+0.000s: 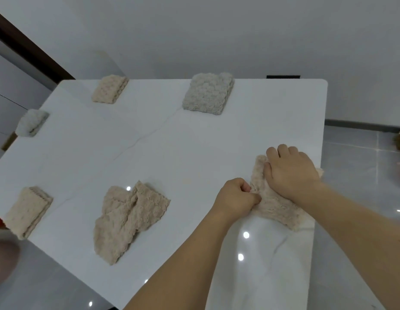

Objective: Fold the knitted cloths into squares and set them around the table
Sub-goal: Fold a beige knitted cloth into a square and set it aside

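Note:
On the white table point(167, 148) near its right edge lies a beige knitted cloth point(275, 204), folded. My right hand point(290, 173) presses flat on its top, fingers spread. My left hand point(235, 199) pinches the cloth's left edge with closed fingers. A loose, unfolded beige cloth point(127, 218) lies rumpled near the front edge. Folded squares sit around the table: a beige one point(26, 212) front left, a pale one point(31, 123) at the left edge, a beige one point(109, 89) far left, a grey-beige one point(208, 93) far middle.
The table's right edge point(321, 153) runs just past the cloth under my hands, with grey tiled floor point(360, 175) beyond. A dark door frame point(31, 48) stands at the far left. A blurred red and pink shape point(0, 242) shows at the lower left.

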